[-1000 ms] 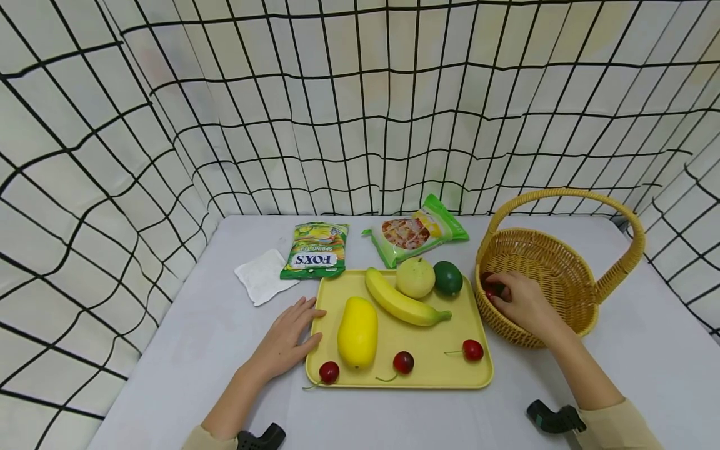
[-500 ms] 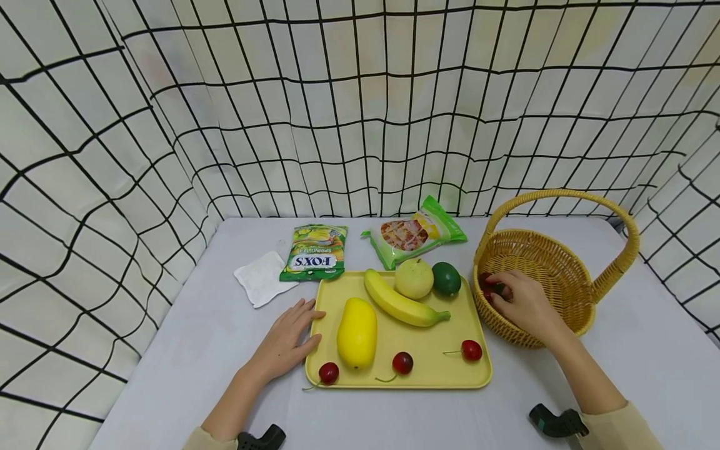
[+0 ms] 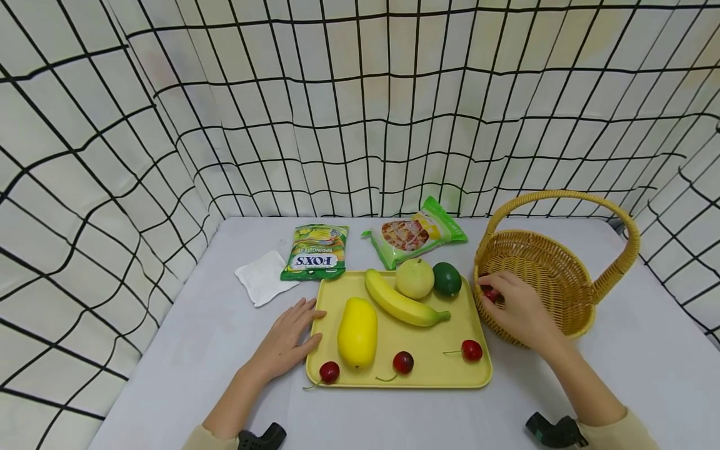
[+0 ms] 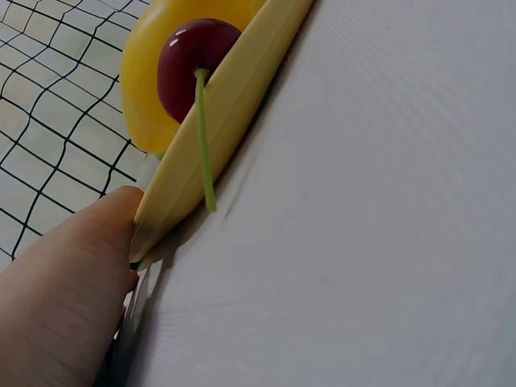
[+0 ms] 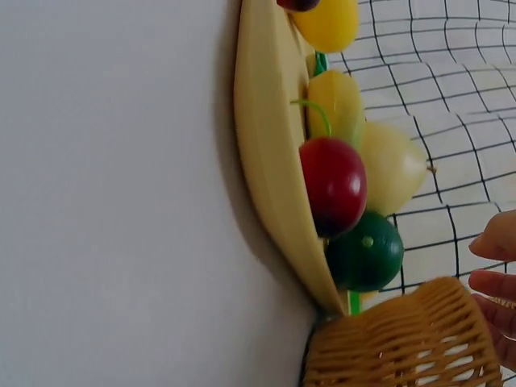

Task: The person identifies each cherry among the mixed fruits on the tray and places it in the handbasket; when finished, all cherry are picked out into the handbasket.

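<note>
My left hand lies with its fingers extended at the left edge of the yellow tray; in the left wrist view its thumb meets the tray's corner. My right hand is over the left rim of the wicker basket, thumb and fingers apart. A red cherry shows in the gap between them, inside the basket. In the right wrist view the fingers appear above the basket rim, with background between thumb and forefinger. The basket wall hides the cherry there.
The tray holds a yellow papaya-like fruit, a banana, a pale round pear, a dark green fruit and three stemmed cherries. Behind it lie a FOX'S bag, a green snack bag and a white cloth.
My right hand has shifted slightly left and toward the basket's rim, and its fingers have spread around the cherry. The left hand stays at the tray's edge.
</note>
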